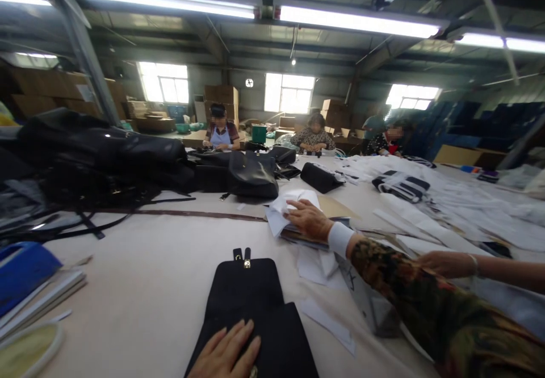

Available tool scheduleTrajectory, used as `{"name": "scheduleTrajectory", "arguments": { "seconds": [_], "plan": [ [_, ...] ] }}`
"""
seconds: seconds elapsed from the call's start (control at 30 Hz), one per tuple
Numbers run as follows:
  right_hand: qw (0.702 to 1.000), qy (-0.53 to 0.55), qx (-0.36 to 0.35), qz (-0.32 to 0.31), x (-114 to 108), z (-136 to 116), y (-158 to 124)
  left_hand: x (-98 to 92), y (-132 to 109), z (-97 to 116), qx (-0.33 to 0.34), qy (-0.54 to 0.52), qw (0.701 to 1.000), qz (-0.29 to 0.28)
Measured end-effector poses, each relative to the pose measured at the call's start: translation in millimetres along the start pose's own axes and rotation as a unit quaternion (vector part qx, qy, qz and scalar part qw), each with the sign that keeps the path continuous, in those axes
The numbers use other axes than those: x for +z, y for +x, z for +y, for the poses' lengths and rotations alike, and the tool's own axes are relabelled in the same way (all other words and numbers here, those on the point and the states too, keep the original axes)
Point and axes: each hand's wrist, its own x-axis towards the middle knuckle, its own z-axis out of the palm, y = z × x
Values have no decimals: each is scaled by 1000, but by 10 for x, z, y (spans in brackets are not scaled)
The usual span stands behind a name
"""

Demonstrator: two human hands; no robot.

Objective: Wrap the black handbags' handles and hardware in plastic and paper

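My left hand (232,352) lies flat, fingers stretched, on a black bag piece (251,290) with two short straps and gold-coloured metal fittings at its far end. The piece rests on the pale tabletop, its near part running out of view. Ahead and to the right, my right hand (310,220) reaches out from a patterned sleeve with a white cuff. Its fingers are extended over crumpled white paper (298,199) on top of a stack of sheets. Whether the fingertips pinch a sheet is not clear.
Black bags (253,176) are heaped along the far left side. White strips (460,213) cover the right. At near left are a blue object (28,273) and a bowl (32,347) of pale paste. A co-worker's hand (447,264) enters from the right; several people sit beyond.
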Motion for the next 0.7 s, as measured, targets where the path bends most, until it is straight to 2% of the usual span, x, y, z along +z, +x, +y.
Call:
{"name": "scheduleTrajectory", "arguments": {
  "seconds": [0.1, 0.17, 0.2, 0.23, 0.3, 0.33, 0.37, 0.43, 0.53, 0.63, 0.7],
  "plan": [
    [984, 4, -162, 72, -203, -695, -114, -101, -39, 56, -57, -132, 990, 15],
    [976, 55, -201, 62, -384, -1272, -190, -281, -16, 51, -148, -275, 950, -16],
    [970, 85, -224, 37, -477, -1567, -226, -388, 10, 32, -214, -355, 910, -29],
    [965, 105, -241, 1, -560, -1849, -260, -492, 43, 2, -279, -442, 852, -28],
    [956, 131, -254, -64, -669, -2336, -316, -653, 110, -68, -344, -594, 727, 3],
    [954, 136, -251, -93, -690, -2527, -340, -700, 137, -96, -371, -631, 681, 20],
    [952, 137, -245, -118, -691, -2681, -363, -725, 156, -113, -389, -646, 656, 21],
    [951, 139, -228, -158, -666, -2885, -411, -728, 172, -105, -452, -621, 641, 13],
    [939, 206, -200, -188, -696, -2990, -473, -693, 155, -28, -553, -563, 614, 32],
    [901, 368, -136, -187, -814, -2960, -461, -671, 122, 28, -592, -549, 584, 80],
    [870, 465, -56, -156, -819, -2931, -393, -667, 104, 39, -598, -534, 589, 98]
  ]
}}
